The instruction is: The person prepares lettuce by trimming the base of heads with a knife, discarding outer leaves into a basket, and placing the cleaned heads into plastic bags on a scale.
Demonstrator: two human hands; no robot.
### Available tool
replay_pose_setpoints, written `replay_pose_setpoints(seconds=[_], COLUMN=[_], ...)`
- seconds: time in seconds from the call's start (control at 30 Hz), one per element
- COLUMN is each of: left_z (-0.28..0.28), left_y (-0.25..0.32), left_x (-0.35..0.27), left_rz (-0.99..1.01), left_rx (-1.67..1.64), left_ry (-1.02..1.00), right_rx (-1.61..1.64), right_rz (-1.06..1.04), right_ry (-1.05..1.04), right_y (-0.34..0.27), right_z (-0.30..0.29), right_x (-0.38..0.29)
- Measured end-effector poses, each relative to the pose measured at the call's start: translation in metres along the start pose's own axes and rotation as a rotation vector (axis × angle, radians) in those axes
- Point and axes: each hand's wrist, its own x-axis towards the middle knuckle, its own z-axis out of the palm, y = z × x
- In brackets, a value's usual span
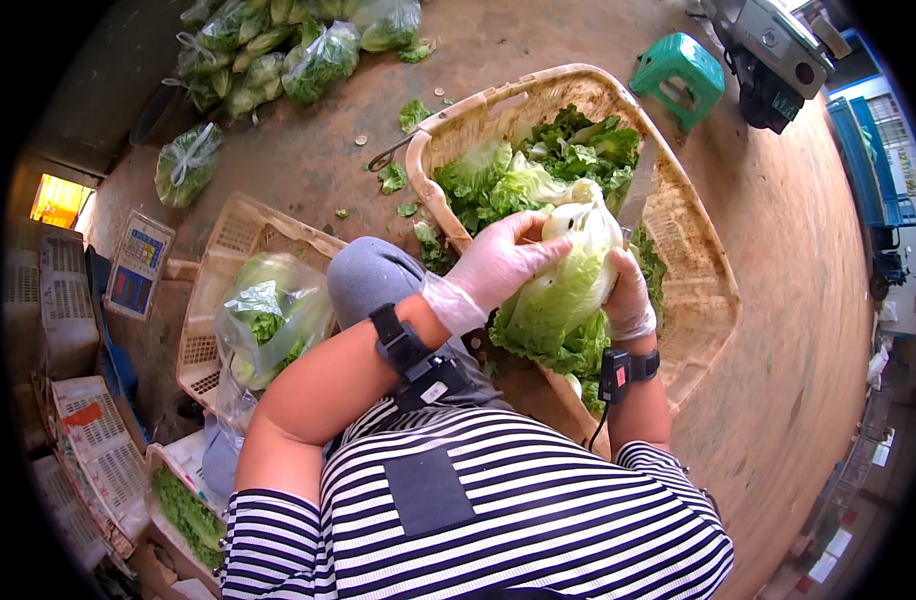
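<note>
A head of leafy lettuce [570, 281] is between my two hands over the near side of a large plastic crate [694, 277]. My left hand [507, 259], in a clear thin glove, has its thumb and fingers on the pale stem end, where small dark spots show. My right hand [629, 292], also gloved, is against the right side of the head. A knife blade [639, 187] points away from that hand; the handle is hidden in the grip. Loose lettuce leaves [495, 184] lie in the crate below.
On my left, a smaller crate [218, 247] holds bagged lettuce [270, 319], near a scale display [139, 264]. More bagged lettuce [323, 64] is piled at the back left. A green stool [679, 75] stands beyond the large crate, beside a parked vehicle [769, 52]. Leaf scraps [392, 178] dot the floor.
</note>
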Motion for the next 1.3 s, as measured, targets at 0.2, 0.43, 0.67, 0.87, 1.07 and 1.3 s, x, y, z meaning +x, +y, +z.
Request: replay_pose_setpoints(seconds=[0.2, 0.43, 0.67, 0.87, 1.07, 1.3], left_z=[0.007, -0.028, -0.029, -0.023, -0.013, 0.008], left_y=[-0.001, 0.010, 0.010, 0.012, 0.032, 0.023], left_x=[-0.009, -0.024, -0.029, -0.033, -0.039, -0.031], left_rz=[0.048, -0.096, -0.143, -0.079, 0.010, 0.056], left_rx=[-0.060, -0.158, 0.031, 0.173, 0.156, 0.653], left_ry=[-0.040, -0.168, -0.213, -0.207, -0.211, -0.067], right_rx=[-0.217, -1.078, -1.515, -1.613, -2.114, -1.182], right_rz=[0.004, -0.293, -0.348, -0.281, -0.023, -0.254], right_ry=[-0.039, 0.275, 0.025, -0.031, 0.426, 0.231], right_y=[-0.012, -0.053, -0.074, -0.075, -0.078, -0.070], right_z=[0.011, 0.044, 0.064, 0.052, -0.039, 0.074], right_x=[-0.012, -0.014, -0.014, -0.021, -0.039, -0.019])
